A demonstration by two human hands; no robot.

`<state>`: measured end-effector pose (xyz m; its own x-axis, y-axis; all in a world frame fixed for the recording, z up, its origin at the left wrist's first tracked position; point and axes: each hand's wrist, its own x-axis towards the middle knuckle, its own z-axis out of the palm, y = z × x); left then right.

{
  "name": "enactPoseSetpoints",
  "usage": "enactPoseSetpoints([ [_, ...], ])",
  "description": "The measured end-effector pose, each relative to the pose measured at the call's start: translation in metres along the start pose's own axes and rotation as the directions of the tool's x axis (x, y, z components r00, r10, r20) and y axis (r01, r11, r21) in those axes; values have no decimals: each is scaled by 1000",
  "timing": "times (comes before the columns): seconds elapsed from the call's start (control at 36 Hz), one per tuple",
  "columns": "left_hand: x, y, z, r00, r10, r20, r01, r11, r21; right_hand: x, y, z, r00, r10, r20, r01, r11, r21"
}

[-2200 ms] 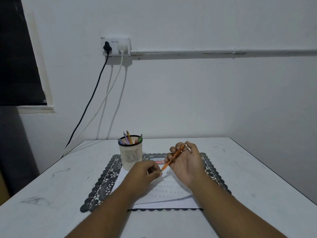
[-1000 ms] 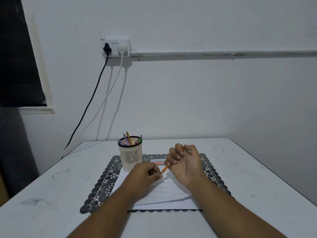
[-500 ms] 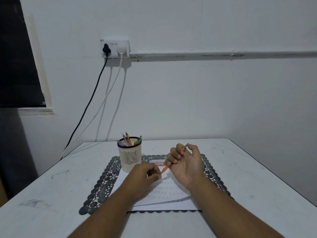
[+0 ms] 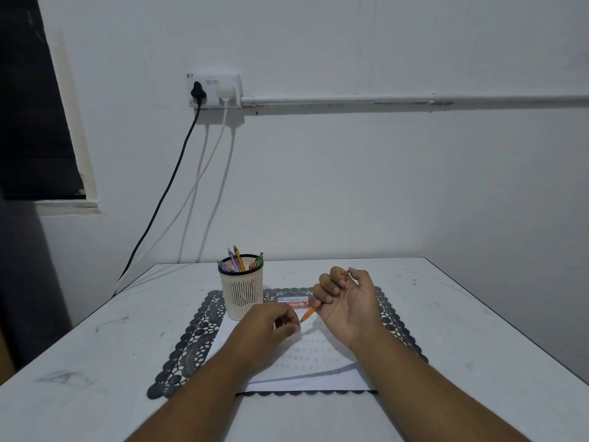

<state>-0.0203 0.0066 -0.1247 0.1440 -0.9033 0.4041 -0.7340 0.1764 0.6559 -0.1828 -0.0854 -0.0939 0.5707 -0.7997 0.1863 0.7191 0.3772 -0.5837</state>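
Where white worktop [image 4: 446, 314] carries dark lace mat [image 4: 191, 339], paper sheet [image 4: 306, 362] lies on it, mesh pen cup [image 4: 241, 291] at far-left corner. Right hand [image 4: 347, 301] palm up above sheet, fingers curled round orange pencil [image 4: 308, 313]. Left hand [image 4: 271, 327] beside it, thumb and forefinger pinched together at pencil tip; anything between them too small to tell. Pencil axis slants from right thumb down-left to left fingertips. Red lead case [image 4: 293, 302] just behind.
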Motion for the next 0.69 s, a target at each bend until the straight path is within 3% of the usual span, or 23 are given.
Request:
enactPoseSetpoints([
  [0.69,0,-4,-1,985,166,-46,-156,972,174,-2,-2,2,1000,1,-9,-1,998,62],
])
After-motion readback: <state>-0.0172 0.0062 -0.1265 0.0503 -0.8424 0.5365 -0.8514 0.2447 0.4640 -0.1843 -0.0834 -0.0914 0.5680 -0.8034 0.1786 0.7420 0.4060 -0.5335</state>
